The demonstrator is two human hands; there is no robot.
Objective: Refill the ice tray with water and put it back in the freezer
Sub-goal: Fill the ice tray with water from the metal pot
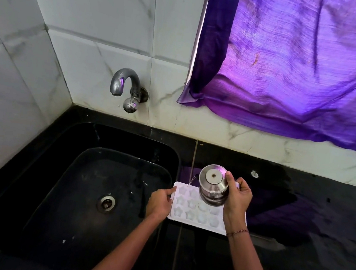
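A white ice tray [188, 218] with star-shaped and round moulds lies on the black counter just right of the sink. My left hand [159, 203] holds its left edge, thumb on top of the rim. My right hand [236, 198] grips the white handle of a small glass jug with a steel lid [212, 183], thumb against the lid. The jug is tilted to the left over the tray, and a thin stream of water [191, 180] runs from its spout into the far left mould.
A black sink [84, 182] with a steel drain [105, 203] lies to the left. A chrome tap [124, 85] juts from the tiled wall above it. A purple curtain [300, 66] hangs at the upper right. The black counter [308, 225] looks wet.
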